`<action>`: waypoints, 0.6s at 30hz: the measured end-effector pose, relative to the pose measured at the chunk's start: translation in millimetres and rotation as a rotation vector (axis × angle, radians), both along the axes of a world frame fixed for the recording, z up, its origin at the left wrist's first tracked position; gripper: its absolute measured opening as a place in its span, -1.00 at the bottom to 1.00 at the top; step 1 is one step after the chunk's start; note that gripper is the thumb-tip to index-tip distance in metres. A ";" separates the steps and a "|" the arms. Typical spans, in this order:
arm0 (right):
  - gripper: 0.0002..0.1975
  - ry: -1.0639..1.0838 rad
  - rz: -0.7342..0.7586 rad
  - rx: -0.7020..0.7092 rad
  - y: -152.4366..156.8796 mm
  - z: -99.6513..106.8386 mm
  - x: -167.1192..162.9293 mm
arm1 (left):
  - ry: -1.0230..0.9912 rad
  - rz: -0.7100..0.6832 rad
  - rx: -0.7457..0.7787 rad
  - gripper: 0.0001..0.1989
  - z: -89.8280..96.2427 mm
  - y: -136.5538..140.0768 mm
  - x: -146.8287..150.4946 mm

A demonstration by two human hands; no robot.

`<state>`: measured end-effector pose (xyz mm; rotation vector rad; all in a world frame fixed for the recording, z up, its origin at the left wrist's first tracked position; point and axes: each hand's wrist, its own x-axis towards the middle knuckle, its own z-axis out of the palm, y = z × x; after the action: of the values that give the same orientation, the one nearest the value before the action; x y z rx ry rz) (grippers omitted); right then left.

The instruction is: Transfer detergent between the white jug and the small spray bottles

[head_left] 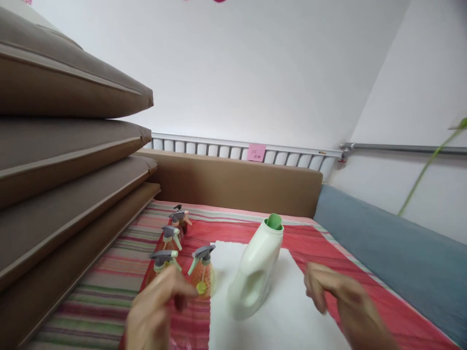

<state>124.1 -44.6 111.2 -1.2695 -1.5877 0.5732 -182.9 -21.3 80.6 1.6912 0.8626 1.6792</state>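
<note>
A white detergent bottle (251, 272) with a hollow handle and a green pouring spout (274, 221) in its uncapped neck stands on a white sheet (226, 330), leaning to the right in view. To its left is my left hand (156, 306), blurred, half curled with thumb and forefinger apart, nothing seen in it. It is in front of a spray bottle (164, 260) and close to another spray bottle (203, 272) holding orange-yellow liquid. Right of the detergent bottle my right hand (339, 294) hovers, apart from it, fingers bent and loosely parted, also without anything visible in them.
More bottles, one a spray bottle (170, 237), line up at the left on the red cloth (219, 228). Thick brown cushions (73, 141) are stacked along the left. A brown padded board (233, 182), radiator (204, 146) and blue-grey padded side (386, 243) bound the surface.
</note>
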 end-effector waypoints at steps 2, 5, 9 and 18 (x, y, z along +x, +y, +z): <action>-0.29 0.086 -0.201 -0.265 22.9 -16.5 1.9 | 0.052 0.054 -0.253 -0.31 -8.3 22.8 10.4; -0.26 0.166 -0.322 -0.472 48.7 -43.9 6.5 | 0.116 -0.048 -0.623 -0.20 -24.8 52.3 24.7; -0.25 0.189 -0.375 -0.537 54.9 -60.8 13.5 | 0.151 -0.030 -0.658 -0.20 -35.9 61.9 27.1; -0.25 0.118 -0.341 -0.548 55.7 -63.5 7.2 | 0.141 -0.059 -0.688 -0.19 -33.3 61.7 26.6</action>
<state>131.3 11.1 47.7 -1.8278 -1.1108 0.8785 -156.3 40.4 47.3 1.3352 1.2628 1.0479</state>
